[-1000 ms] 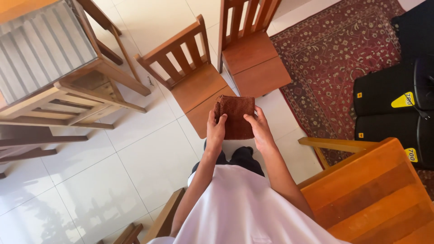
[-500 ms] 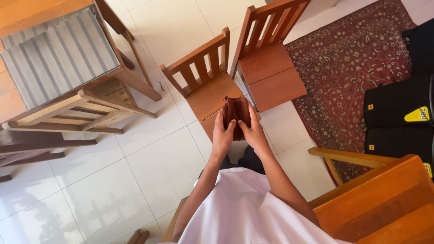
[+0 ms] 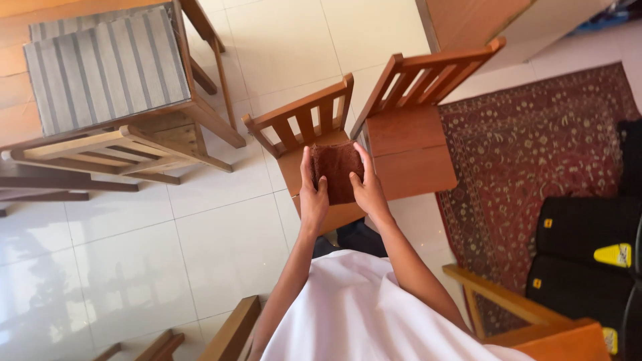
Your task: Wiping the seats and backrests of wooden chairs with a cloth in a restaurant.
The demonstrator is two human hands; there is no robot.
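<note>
Tabletop (image 3: 17, 80) at far left carries a striped grey mat (image 3: 107, 67), with a slatted chair (image 3: 100, 150) pushed in under it, all standing on the pale tiled floor (image 3: 221, 247).

Toward the middle, the left hand (image 3: 313, 197) grips the left edge of a brown cloth (image 3: 338, 170). Its fingers curl behind the cloth and the thumb presses on the front. The cloth is held up in the air as a small, roughly square pad, apparently folded, above the seat of a wooden chair (image 3: 304, 120) and not touching it. The right hand (image 3: 366, 190) closes on the cloth's right edge in the same way, thumb in front and fingers wrapped round the side. Both hands are partly closed, and each pinches only the cloth.

My reading is that the step in hand is squaring the cloth up between the two hands. A further fold would call for both thumbs to keep the layers pinched while one edge is carried over to meet the other. If either grip loosens, the layers could slip apart.

To the right stands a second chair (image 3: 408, 150), just beside the first. Beyond it lies a red patterned rug (image 3: 548, 147), with black cases (image 3: 582, 234) on it at the far right.
</note>
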